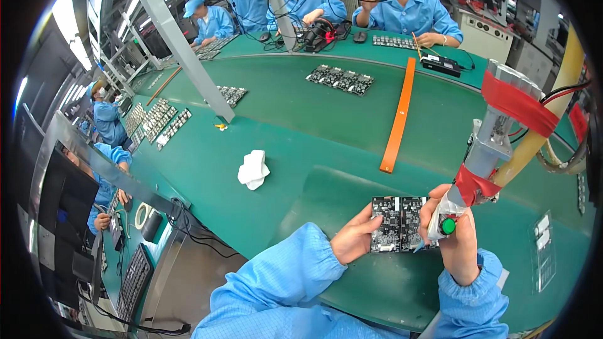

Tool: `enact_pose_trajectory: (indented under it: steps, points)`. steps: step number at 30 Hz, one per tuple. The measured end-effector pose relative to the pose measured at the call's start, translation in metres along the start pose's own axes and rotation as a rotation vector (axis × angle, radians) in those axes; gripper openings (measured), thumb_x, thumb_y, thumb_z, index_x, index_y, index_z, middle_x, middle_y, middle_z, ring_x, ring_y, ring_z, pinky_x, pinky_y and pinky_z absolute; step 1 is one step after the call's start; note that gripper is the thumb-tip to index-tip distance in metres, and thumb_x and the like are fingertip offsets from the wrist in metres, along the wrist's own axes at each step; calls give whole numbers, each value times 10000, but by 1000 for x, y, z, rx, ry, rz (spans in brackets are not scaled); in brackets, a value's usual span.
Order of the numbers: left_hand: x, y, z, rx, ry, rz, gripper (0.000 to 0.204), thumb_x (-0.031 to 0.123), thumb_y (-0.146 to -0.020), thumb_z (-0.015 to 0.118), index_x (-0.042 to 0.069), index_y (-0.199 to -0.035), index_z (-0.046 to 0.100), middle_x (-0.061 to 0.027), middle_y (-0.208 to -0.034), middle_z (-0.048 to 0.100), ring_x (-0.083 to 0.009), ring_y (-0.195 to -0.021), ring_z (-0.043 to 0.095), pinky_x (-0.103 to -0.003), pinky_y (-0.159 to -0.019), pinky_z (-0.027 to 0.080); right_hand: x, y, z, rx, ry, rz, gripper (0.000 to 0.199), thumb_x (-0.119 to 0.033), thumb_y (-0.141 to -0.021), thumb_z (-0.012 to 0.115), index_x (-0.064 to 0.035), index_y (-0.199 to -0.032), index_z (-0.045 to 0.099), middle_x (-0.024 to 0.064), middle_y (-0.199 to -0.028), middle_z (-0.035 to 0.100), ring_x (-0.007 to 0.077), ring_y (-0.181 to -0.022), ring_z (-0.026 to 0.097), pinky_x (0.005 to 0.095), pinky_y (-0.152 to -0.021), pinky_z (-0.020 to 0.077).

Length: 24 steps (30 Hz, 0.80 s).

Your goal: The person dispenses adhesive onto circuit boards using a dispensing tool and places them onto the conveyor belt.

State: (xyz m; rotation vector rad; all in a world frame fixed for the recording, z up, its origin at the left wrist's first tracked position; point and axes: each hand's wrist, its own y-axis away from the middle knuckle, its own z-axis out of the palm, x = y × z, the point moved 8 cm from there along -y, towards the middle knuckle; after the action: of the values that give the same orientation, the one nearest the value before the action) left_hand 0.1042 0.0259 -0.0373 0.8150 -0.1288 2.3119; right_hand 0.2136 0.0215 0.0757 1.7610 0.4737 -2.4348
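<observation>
A black circuit board panel [394, 226], dense with small parts, is held just above the green bench mat. My left hand [355, 237] grips its left edge, thumb on top and fingers underneath. Over the panel's right side, my right hand [457, 245] is wrapped round a handheld tool [447, 215] with a green button. The thumb lies beside the button. A small blue tip [419, 247] shows below the fingers, close to the panel's lower right part. Red tape binds the tool to a grey metal body [490, 147] above. My right hand hides the panel's right edge.
A yellow hose [534, 144] rises from the tool. An orange bar [399, 122] crosses the conveyor, with a board panel [340, 80] left of it. A crumpled white cloth [253, 169] lies left. A clear plastic tray [544, 254] is at right. Co-workers sit across the line.
</observation>
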Motion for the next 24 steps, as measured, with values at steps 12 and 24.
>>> enact_pose_trajectory:
  steps: [12, 24]
  points:
    - [-10, -2, 0, -30, 128, -30, 524, 213, -884, 444, 128, -1337, 194, -78, -1275, 384, -228, -1136, 430, -402, -939, 375, 1, 5, -5, 60, 3, -10, 662, -574, -770, 475, -6, -1096, 373, 70, -776, 506, 112, -607, 478, 225, -515, 393]
    - [-1, -5, -3, 11, -67, 2, 545, 252, -883, 432, 56, -1327, 183, -133, -1223, 423, -265, -1109, 451, -401, -940, 383, 2, -7, -6, -43, -20, -59, 549, -407, -818, 459, 12, -1159, 364, 57, -857, 526, 82, -709, 505, 216, -610, 408]
